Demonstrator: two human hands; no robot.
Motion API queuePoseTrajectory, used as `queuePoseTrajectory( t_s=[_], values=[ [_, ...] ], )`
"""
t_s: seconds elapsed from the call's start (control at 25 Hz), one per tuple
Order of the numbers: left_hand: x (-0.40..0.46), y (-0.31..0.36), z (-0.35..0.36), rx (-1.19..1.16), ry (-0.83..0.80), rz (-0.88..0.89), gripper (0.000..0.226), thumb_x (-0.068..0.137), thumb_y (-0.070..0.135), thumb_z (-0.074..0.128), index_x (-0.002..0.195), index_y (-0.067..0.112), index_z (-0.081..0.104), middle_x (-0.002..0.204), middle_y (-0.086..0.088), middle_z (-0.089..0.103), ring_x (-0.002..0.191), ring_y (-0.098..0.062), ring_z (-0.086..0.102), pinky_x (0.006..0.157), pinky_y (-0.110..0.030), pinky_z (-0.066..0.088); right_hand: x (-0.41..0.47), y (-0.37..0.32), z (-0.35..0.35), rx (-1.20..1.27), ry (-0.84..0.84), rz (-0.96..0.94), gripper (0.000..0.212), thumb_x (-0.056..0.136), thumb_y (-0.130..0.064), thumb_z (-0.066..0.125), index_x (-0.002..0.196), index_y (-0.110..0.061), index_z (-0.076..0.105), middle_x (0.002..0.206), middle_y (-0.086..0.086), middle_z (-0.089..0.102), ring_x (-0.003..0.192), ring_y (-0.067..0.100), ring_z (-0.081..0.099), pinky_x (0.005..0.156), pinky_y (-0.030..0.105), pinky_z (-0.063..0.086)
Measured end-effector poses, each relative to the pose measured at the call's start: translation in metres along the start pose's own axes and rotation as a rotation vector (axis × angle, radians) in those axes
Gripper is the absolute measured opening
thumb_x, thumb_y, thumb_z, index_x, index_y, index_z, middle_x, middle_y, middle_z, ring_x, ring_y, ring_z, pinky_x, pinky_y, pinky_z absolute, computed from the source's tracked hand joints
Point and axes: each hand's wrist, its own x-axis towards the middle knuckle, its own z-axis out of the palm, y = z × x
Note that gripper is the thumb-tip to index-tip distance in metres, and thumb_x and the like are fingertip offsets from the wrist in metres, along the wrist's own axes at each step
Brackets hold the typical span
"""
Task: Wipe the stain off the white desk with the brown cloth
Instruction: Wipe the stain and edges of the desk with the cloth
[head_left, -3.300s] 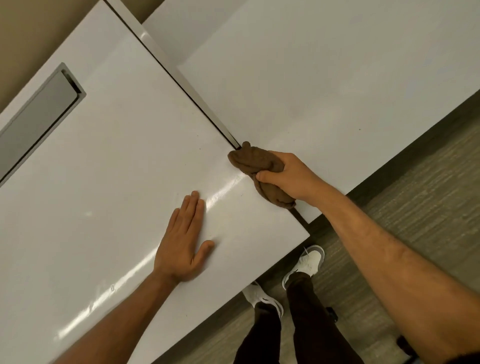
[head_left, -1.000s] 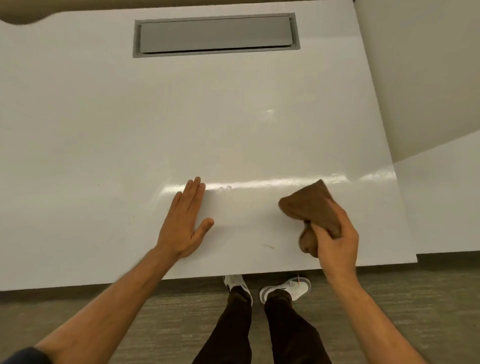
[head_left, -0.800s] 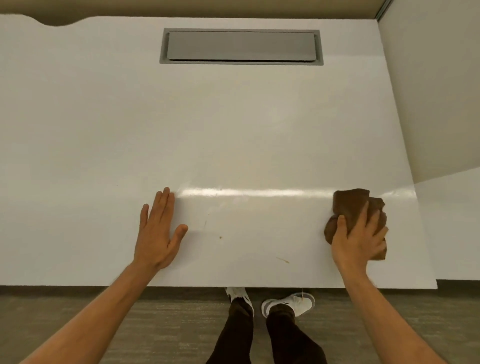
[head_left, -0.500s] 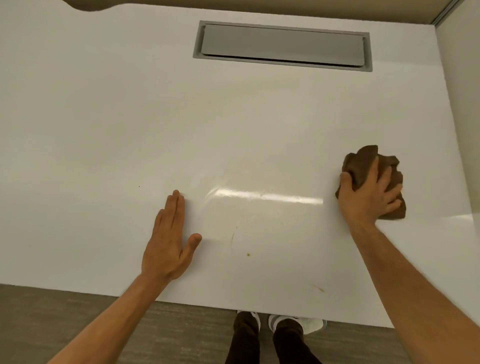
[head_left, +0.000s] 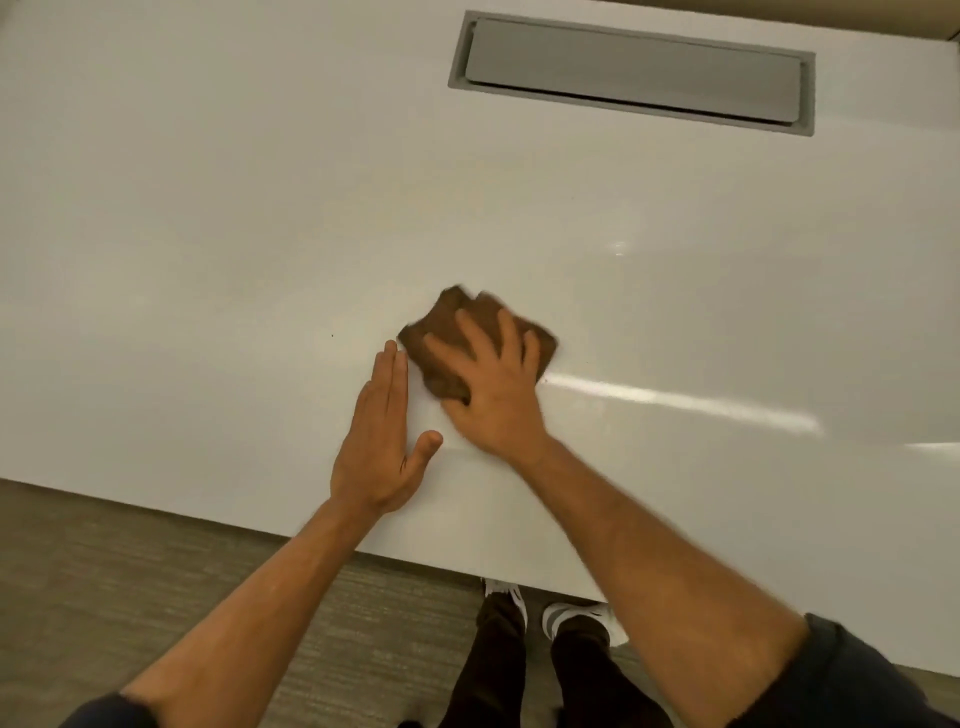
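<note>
The white desk (head_left: 208, 234) fills most of the head view. My right hand (head_left: 488, 395) presses flat on the brown cloth (head_left: 447, 332), fingers spread over it, near the desk's middle front. The cloth is crumpled and slightly blurred. My left hand (head_left: 379, 441) lies flat on the desk just left of the cloth, fingers together, its fingertips almost touching the cloth's edge. No stain shows around the hands; the spot under the cloth and my right hand is hidden.
A grey recessed cable flap (head_left: 631, 70) sits in the desk at the back right. The desk's front edge (head_left: 156, 506) runs diagonally above grey carpet (head_left: 104, 597). My legs and white shoes (head_left: 571, 618) stand below the edge.
My right hand has swept the cloth from the right side of the desk leftward, up against my left hand. The left hand stays flat on the desk. The view has shifted.
</note>
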Motion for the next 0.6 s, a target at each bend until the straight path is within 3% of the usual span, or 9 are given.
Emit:
queuePoseTrajectory(
  t_s=[0.08, 0.2, 0.36, 0.52, 0.6],
  values=[
    [0.001, 0.002, -0.003, -0.049, 0.021, -0.015, 0.092, 0.1, 0.072, 0.022, 0.166, 0.01, 0.003, 0.176, -0.007, 0.002, 0.163, -0.021, 0.002, 0.13, -0.048, 0.014, -0.024, -0.015, 0.014, 0.039, -0.063, -0.09, 0.058, 0.088, -0.04, 0.061, 0.145, -0.037, 0.053, 0.166, 0.001, 0.032, 0.155, 0.045, 0.012, 0.12, 0.067, 0.009],
    [-0.003, 0.004, -0.006, -0.063, -0.02, 0.028, 0.093, 0.097, 0.077, 0.024, 0.166, 0.015, 0.01, 0.174, -0.009, 0.013, 0.162, -0.026, 0.01, 0.126, -0.059, 0.021, -0.065, -0.016, 0.029, 0.044, -0.027, -0.144, 0.051, 0.086, -0.041, 0.061, 0.137, -0.037, 0.058, 0.163, -0.002, 0.038, 0.155, 0.04, 0.014, 0.122, 0.064, 0.009],
    [0.002, -0.011, -0.023, 0.031, -0.045, 0.062, 0.096, 0.094, 0.081, 0.022, 0.166, 0.018, 0.009, 0.172, -0.012, 0.021, 0.161, -0.031, 0.015, 0.125, -0.06, 0.02, -0.085, 0.001, 0.029, -0.048, 0.066, -0.186, 0.055, 0.084, -0.043, 0.061, 0.138, -0.035, 0.057, 0.162, 0.003, 0.038, 0.151, 0.044, 0.023, 0.118, 0.065, 0.015],
    [0.006, -0.032, -0.044, 0.192, -0.042, -0.008, 0.092, 0.097, 0.076, 0.021, 0.166, 0.016, 0.008, 0.175, -0.006, 0.012, 0.163, -0.019, 0.0, 0.13, -0.047, 0.006, -0.113, 0.045, 0.015, -0.052, 0.26, 0.031, 0.063, 0.086, -0.044, 0.063, 0.146, -0.034, 0.05, 0.159, 0.01, 0.043, 0.145, 0.046, 0.033, 0.116, 0.068, 0.02],
    [0.008, 0.012, 0.001, 0.228, -0.205, 0.139, 0.093, 0.098, 0.075, 0.02, 0.166, 0.014, 0.008, 0.175, -0.004, 0.008, 0.162, -0.016, -0.003, 0.131, -0.039, -0.001, -0.201, 0.108, -0.008, -0.135, 0.311, 0.313, 0.066, 0.085, -0.045, 0.064, 0.148, -0.031, 0.05, 0.159, 0.012, 0.042, 0.144, 0.046, 0.034, 0.116, 0.067, 0.018]
  ],
)
